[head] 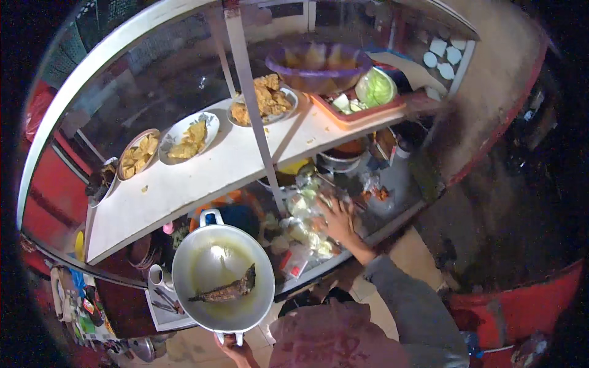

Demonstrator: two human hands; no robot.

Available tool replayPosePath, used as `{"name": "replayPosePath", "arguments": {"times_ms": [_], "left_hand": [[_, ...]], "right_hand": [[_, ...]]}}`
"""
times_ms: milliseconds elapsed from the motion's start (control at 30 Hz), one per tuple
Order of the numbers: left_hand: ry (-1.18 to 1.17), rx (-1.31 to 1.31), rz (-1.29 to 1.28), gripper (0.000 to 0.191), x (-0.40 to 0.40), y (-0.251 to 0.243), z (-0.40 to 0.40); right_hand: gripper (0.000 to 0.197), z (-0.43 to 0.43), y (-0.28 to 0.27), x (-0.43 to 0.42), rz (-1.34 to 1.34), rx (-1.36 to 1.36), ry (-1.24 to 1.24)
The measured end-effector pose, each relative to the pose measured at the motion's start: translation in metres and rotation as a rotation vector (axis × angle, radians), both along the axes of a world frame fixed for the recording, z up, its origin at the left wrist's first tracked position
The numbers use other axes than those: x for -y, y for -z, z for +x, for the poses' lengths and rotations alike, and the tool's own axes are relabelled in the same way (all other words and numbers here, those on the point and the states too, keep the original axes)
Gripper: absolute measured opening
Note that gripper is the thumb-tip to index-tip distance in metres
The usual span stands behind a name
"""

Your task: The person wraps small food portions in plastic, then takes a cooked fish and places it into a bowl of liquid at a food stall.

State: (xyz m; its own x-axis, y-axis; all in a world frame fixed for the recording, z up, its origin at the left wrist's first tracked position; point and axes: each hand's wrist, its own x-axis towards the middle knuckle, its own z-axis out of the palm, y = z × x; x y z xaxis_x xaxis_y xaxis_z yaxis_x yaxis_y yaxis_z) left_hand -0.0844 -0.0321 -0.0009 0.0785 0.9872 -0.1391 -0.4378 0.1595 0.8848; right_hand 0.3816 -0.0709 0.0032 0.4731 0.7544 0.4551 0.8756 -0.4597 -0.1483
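My left hand grips the near handle of a two-handled metal wok. A browned, charred-looking fish lies in the wok in a shallow layer of yellowish oil. To the right, my right hand is spread with fingers apart over clear plastic bags on the lower shelf. Pale green and white pieces, seemingly cut vegetables, show in those bags. Whether the fingertips press on the bags is hard to tell. Just below them lies a small clear packet with red contents.
On the white upper shelf stand plates of fried food, a purple basin and an orange tray with a cabbage. An upright post divides the display case. Below are a pot and a white mug.
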Motion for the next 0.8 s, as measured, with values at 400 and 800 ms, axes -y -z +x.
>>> {"name": "replayPosePath", "arguments": {"times_ms": [400,800], "left_hand": [[-0.108,0.051,0.102,0.054,0.024,-0.019,0.052],[-0.350,0.078,0.070,0.058,0.134,-0.014,0.115]], "right_hand": [[0.061,0.045,-0.029,0.005,0.018,-0.164,-0.139],[0.045,0.043,0.025,-0.064,-0.133,-0.490,-0.472]]}}
